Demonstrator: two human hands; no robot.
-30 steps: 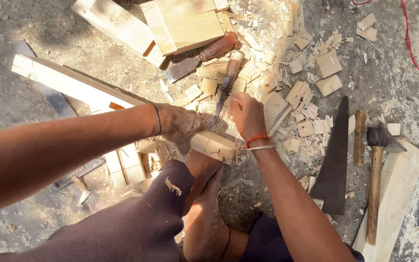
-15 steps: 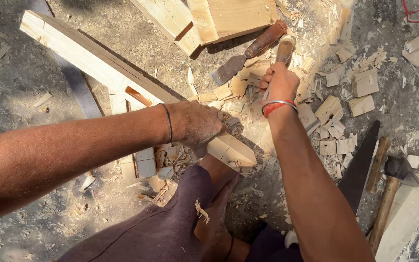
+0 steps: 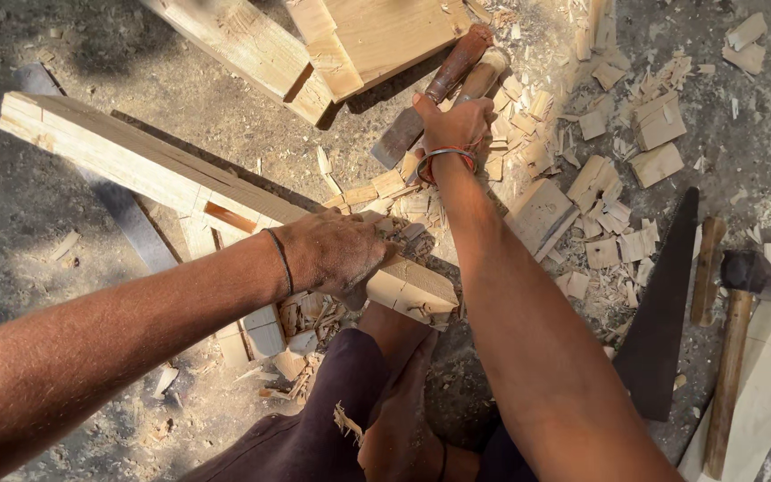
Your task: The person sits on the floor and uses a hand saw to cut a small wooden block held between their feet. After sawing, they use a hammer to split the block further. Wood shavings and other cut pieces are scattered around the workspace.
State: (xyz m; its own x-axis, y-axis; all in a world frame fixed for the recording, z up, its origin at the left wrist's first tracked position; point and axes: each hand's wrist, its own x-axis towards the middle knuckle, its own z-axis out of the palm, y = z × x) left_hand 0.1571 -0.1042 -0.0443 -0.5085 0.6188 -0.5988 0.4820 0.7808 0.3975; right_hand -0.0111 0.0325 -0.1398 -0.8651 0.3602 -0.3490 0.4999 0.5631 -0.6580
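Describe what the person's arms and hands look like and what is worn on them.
Both forearms are bare, no sleeves or gloves. The left hand is dusted with sawdust and has a thin dark band at its wrist. The right hand has red and pale bangles at its wrist.
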